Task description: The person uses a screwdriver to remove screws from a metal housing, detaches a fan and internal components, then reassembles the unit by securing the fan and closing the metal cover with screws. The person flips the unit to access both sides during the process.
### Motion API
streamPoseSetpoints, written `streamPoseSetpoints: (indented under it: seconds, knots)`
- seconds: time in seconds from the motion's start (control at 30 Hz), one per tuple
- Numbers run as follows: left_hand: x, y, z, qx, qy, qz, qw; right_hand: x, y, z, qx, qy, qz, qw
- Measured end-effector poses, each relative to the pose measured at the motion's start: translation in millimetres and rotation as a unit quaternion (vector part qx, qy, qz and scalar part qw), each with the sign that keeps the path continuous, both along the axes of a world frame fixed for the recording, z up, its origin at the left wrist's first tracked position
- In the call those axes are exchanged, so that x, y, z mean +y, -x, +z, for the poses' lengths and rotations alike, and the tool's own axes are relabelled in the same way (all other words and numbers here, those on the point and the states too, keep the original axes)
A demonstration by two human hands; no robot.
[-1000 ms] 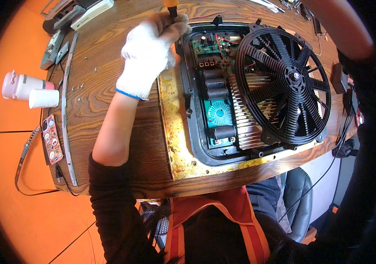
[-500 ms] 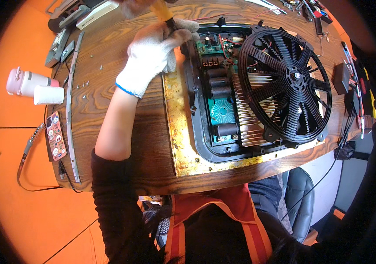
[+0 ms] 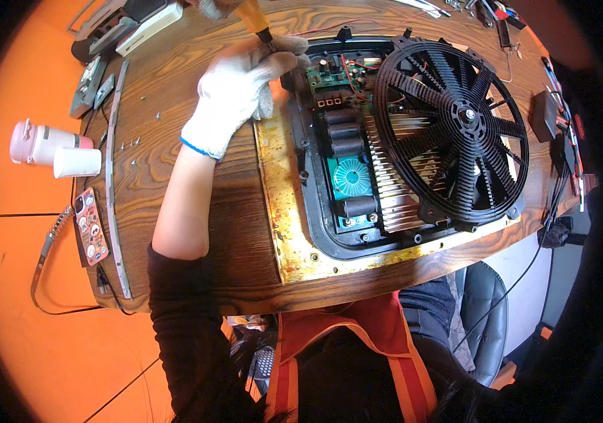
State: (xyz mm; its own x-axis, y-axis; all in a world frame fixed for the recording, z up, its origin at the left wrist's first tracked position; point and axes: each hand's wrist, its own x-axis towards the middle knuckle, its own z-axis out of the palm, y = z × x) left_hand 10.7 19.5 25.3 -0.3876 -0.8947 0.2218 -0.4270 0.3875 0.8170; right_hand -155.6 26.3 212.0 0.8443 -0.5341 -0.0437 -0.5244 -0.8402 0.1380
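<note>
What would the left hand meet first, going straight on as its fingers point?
The left hand would probably meet the black frame first, at its far left corner; depth is unclear.

A white cup [image 3: 77, 163] sits near a phone [image 3: 90, 227]

Left hand [image 3: 229, 88] gloved, forearm [image 3: 189, 204] outstretched, fingers [image 3: 290, 45] bent — right hand [image 3: 214, 8] partly visible.

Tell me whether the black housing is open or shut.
The black housing is open: its green circuit board and metal fins lie exposed inside.
</note>
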Motion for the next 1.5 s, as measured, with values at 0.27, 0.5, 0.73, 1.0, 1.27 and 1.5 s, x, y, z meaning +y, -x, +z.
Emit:
streamPoseSetpoints:
  seconds: [0.27,0.5,0.73,1.0,1.27,1.5]
  knots:
    - [-6,7,-13,0.100,0.017,-0.004,0.995,21,6,-6,-0.025,-0.017,-0.032,0.999]
    - [-4,1,-10,0.045,-0.024,-0.025,0.998,23,9,-6,-0.029,-0.019,-0.041,0.999]
    - [-2,3,-14,0.103,-0.001,-0.008,0.995,28,16,-7,-0.040,-0.027,-0.050,0.998]
    - [2,7,-6,0.185,-0.002,-0.007,0.983,30,22,-4,-0.041,-0.023,-0.063,0.997]
    - [-5,-2,-8,0.071,0.014,0.034,0.997,31,20,-5,-0.044,-0.027,-0.066,0.997]
    - [-3,3,-12,0.191,-0.002,-0.032,0.981,32,18,-4,-0.044,-0.024,-0.066,0.997]
